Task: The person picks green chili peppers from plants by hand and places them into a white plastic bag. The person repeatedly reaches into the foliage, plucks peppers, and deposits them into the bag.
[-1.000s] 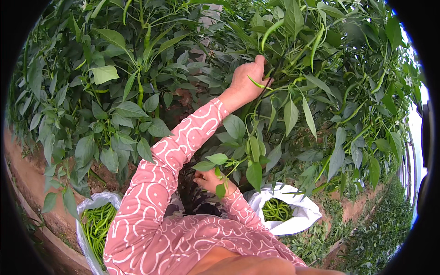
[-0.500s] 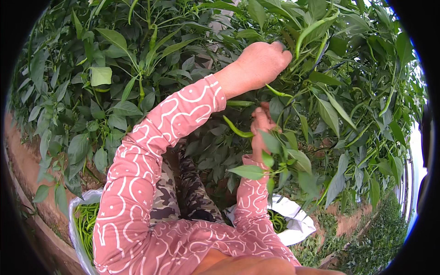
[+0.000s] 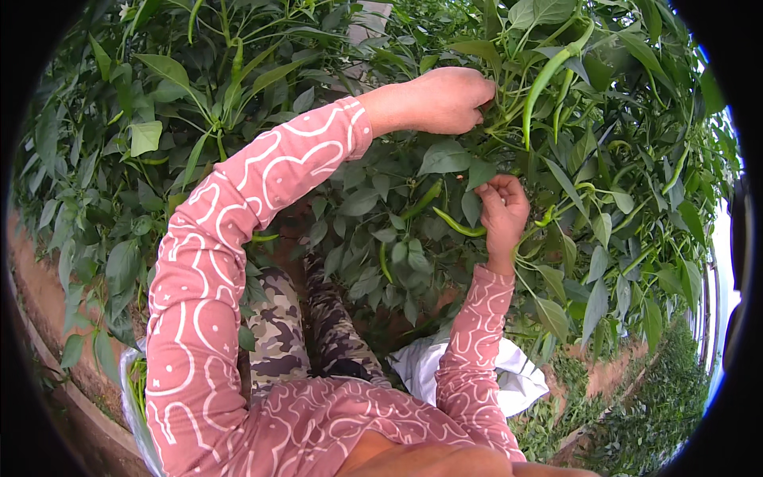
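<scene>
Left hand (image 3: 443,99), one o'clock; right hand (image 3: 505,210), three: both curled, I can't tell on what. Hard tugging could snap stems (image 3: 502,126).

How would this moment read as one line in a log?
left hand: by green stems, grip hidden | right hand: curled, beside green pepper | white sack: partly behind right sleeve

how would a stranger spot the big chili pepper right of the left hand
Find the pink patterned sleeve crossing the upper left, ending in the left hand. Just right of that hand hangs the curved green chili pepper, tip down. It looks longer and thicker than the slim pod beside it.
</scene>
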### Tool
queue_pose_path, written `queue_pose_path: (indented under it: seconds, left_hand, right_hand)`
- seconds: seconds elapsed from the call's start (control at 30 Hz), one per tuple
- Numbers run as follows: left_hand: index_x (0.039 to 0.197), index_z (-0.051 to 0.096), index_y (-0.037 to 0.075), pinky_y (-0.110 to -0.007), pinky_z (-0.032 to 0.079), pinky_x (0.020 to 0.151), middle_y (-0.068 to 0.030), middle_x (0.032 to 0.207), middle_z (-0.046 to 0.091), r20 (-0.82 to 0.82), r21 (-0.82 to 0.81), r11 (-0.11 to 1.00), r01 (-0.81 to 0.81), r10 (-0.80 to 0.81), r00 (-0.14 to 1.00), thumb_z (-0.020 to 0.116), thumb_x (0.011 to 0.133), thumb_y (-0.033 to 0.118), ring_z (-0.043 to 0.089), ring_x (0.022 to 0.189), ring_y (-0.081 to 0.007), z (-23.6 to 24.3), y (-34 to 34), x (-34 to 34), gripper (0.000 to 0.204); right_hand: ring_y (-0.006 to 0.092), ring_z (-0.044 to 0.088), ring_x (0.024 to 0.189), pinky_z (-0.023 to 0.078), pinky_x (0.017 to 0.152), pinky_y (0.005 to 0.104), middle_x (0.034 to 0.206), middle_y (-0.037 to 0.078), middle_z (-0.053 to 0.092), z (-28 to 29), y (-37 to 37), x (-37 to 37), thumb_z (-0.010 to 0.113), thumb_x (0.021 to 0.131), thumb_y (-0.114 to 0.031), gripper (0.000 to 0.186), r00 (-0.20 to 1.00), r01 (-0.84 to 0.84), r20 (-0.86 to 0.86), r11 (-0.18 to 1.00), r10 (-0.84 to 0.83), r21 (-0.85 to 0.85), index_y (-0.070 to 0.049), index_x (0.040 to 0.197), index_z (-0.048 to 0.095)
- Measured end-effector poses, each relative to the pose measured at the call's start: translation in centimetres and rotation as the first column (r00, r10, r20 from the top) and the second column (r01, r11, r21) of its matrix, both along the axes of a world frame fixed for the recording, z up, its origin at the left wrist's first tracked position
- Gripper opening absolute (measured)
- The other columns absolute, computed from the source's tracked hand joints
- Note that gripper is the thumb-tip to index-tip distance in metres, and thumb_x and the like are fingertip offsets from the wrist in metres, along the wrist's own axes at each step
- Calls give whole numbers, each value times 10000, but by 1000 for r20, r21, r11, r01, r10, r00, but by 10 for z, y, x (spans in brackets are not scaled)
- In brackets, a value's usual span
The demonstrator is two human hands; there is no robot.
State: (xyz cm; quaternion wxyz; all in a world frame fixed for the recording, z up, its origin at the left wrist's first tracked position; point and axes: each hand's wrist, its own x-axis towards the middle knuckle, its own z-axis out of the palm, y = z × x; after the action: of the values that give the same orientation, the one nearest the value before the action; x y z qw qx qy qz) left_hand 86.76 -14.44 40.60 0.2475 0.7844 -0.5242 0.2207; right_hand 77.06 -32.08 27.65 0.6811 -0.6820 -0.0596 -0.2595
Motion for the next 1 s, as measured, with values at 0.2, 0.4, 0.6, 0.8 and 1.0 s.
queue_pose_path:
  seconds: [0.2,0.4,0.6,0.8,1.0]
  left_hand:
    - [837,578,-36,-452,463,683,-209,780,610,-34,-2,970,-245,245,969,630,704,142,591,780,-394,-7,7,2,229]
    - [859,613,-13,-369,471,647,-158,715,620,-456,181,944,-276,330,827,711,702,154,619,702,-276,-39,45,-16,249]
    - [905,627,19,-424,468,706,-211,860,630,-550,-183,970,-161,35,835,616,713,90,606,843,-366,-110,16,-16,205]
    - [871,599,13,-387,460,661,-173,795,628,-561,-249,968,-6,-140,816,623,749,85,606,769,-347,-120,0,3,143]
    - [819,566,17,-404,452,647,-143,775,602,-199,-206,969,-136,94,975,598,748,55,593,756,-345,-129,-3,-9,87]
  right_hand:
    - [88,504,696,414,633,260,759,23,583,-10,9,14,608,813,-57,120,999,-24,-44,972,13,-235,23,894,572]
    - [228,581,694,459,610,356,798,78,626,-20,27,17,620,790,-128,121,991,-79,-135,712,-22,-698,-21,847,618]
    - [337,572,690,458,576,410,795,154,604,-59,30,43,619,790,-231,181,955,294,195,611,-226,-735,-56,840,624]
    - [181,573,742,439,611,304,868,65,607,-77,-12,64,575,853,-130,193,996,-45,54,902,76,-429,-40,1024,575]
    - [52,341,413,236,358,211,707,61,553,16,-12,0,558,859,-199,194,779,-586,-161,795,606,156,-11,905,567]
